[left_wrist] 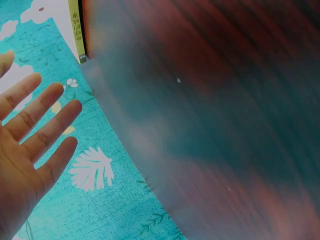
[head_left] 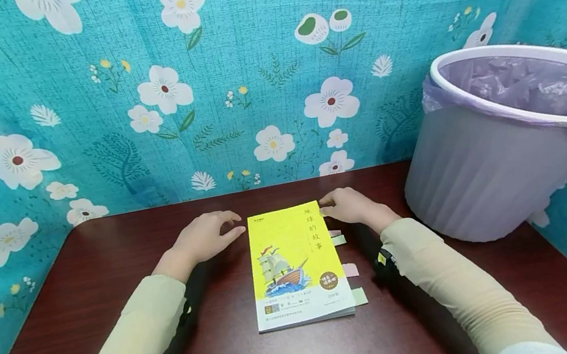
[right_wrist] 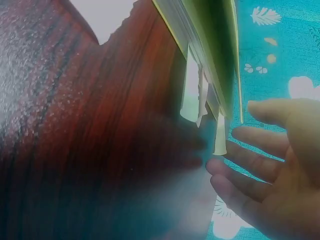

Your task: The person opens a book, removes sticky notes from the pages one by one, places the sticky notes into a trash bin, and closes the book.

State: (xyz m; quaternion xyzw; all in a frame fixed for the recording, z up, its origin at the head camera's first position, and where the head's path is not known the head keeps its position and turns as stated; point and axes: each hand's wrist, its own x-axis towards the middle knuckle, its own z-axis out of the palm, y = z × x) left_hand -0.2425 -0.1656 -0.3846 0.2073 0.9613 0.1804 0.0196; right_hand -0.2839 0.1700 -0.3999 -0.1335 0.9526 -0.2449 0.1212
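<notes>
A yellow paperback book (head_left: 276, 234) with a sailing ship on its cover lies face up on the dark table. Pink and green paper tabs (head_left: 350, 270) stick out from its right edge, and in the right wrist view its pages (right_wrist: 192, 30) show slightly fanned. To the left of the book, a small gap from its upper left edge, is my left hand (head_left: 207, 236), fingers extended and nothing held. My right hand (head_left: 346, 205) is at the book's upper right corner, thumb and fingers apart close to the cover edge; its relaxed fingers (right_wrist: 245, 150) curve beside the tabs.
A grey trash bin (head_left: 473, 165) with a white rim and purple liner stands at the table's right rear. Behind the dark wood table (head_left: 83, 283) hangs a turquoise flowered cloth (head_left: 246, 84), which also runs along both sides.
</notes>
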